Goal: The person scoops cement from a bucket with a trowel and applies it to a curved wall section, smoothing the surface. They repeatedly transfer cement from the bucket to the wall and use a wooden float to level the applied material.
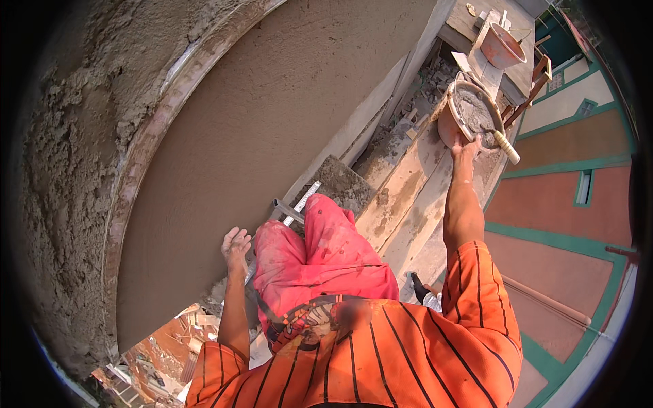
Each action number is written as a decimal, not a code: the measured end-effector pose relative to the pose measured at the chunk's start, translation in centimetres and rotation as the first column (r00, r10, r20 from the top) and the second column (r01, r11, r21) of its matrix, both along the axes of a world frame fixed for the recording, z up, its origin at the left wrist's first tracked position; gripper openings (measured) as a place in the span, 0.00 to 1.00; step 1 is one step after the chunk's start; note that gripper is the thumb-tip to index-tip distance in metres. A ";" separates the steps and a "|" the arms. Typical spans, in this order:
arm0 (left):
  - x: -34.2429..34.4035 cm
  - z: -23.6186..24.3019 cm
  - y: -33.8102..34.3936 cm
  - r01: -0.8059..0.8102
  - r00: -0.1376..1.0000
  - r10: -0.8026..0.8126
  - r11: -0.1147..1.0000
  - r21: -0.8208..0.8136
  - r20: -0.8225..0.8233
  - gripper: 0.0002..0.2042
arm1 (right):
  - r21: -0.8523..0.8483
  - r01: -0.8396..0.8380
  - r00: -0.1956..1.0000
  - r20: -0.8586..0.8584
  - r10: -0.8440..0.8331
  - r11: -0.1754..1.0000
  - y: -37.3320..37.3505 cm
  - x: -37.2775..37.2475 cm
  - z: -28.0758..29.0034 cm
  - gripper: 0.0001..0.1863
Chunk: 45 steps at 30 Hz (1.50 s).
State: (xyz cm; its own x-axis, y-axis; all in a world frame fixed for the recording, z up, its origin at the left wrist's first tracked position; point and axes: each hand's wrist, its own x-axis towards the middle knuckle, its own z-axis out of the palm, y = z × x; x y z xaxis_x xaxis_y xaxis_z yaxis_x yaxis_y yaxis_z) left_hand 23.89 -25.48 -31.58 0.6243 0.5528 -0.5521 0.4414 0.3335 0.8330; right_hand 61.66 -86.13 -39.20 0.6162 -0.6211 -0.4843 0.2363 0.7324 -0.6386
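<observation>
My right hand (465,147) reaches out at the right and grips the near rim of a bucket (447,124) holding wet grey mortar (473,112). A trowel with a pale handle (506,147) rests in the mortar, its handle sticking out over the rim beside my hand. My left hand (236,246) is empty, its fingers loosely bent and apart. It is close to the smooth grey plastered wall (272,102); whether it touches the wall I cannot tell.
Wooden planks (408,197) run under the bucket. Farther along stands another reddish bucket (502,47). A long strip (139,146) divides smooth plaster from rough mortar (81,136). A pale marked bar (303,202) lies by my knees. Debris (170,347) lies below left.
</observation>
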 end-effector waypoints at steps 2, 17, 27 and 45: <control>-5.5 -0.5 2.4 -0.076 0.990 0.083 0.995 0.060 -0.115 0.20 | -0.014 -0.097 0.995 -0.006 0.096 0.995 4.9 -1.7 0.0 0.34; -16.7 -7.4 1.5 0.368 0.921 -0.313 0.894 0.255 -0.232 0.16 | -0.326 -0.942 0.322 -0.945 0.059 -0.083 8.3 -35.2 4.7 0.33; -27.3 -15.3 0.5 0.586 0.752 -0.565 0.809 -0.047 -0.340 0.16 | 0.146 -0.982 -0.141 -0.989 0.043 0.118 4.2 -62.5 0.3 0.32; -26.2 -16.9 -0.7 0.549 0.759 -0.514 0.835 -0.032 -0.400 0.18 | -0.615 -0.788 0.610 -0.784 0.111 -0.013 5.8 -28.4 15.7 0.26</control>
